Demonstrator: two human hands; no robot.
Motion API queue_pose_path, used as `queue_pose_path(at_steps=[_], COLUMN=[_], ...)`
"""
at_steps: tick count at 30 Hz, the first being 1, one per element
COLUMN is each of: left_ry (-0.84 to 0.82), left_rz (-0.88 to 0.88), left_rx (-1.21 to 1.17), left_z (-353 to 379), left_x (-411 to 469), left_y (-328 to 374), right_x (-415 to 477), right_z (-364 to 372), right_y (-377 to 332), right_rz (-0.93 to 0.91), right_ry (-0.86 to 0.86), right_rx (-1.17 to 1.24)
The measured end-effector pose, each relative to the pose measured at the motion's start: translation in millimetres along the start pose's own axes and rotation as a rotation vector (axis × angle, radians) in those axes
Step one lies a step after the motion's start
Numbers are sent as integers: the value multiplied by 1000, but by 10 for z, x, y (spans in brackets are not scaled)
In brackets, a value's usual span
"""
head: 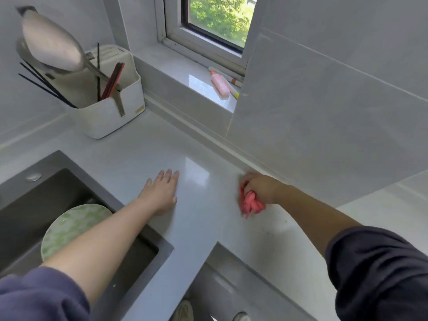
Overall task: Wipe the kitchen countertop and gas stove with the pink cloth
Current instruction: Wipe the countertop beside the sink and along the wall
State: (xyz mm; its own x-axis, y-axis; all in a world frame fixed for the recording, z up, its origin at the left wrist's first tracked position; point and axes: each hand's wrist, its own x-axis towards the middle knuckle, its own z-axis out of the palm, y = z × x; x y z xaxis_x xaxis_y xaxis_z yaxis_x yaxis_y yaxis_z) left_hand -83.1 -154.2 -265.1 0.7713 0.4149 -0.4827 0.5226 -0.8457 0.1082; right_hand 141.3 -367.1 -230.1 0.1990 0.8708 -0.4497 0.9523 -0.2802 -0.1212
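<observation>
The grey countertop (199, 218) wraps around an inner corner below a window. My right hand (261, 187) grips the bunched pink cloth (251, 203) and presses it on the counter close to the low back ledge. My left hand (161, 193) lies flat on the counter with straight fingers, just right of the sink. No gas stove shows in this view.
A dark sink (25, 205) at the left holds a green patterned plate (71, 225). A white utensil holder (108, 105) with chopsticks and a ladle stands in the back corner. A pink item (220, 84) and pens lie on the window sill. Feet show below the counter edge.
</observation>
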Motion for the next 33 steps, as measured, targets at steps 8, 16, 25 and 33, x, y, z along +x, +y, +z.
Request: queue_pose_path(at_steps=[8, 16, 25, 33], left_ry=[31, 36, 30, 20], left_rz=[-12, -62, -44, -120], left_rx=[-5, -12, -42, -26], left_z=[-193, -71, -47, -106], left_x=[75, -8, -27, -54], left_y=[-146, -319, -157, -320], right_x=[143, 281, 20, 207], right_z=[-294, 202, 74, 351], right_y=[-644, -881, -512, -1354], right_rz=[-99, -280, -179, -604], right_ry=[192, 213, 203, 142], right_rx=[39, -72, 24, -44])
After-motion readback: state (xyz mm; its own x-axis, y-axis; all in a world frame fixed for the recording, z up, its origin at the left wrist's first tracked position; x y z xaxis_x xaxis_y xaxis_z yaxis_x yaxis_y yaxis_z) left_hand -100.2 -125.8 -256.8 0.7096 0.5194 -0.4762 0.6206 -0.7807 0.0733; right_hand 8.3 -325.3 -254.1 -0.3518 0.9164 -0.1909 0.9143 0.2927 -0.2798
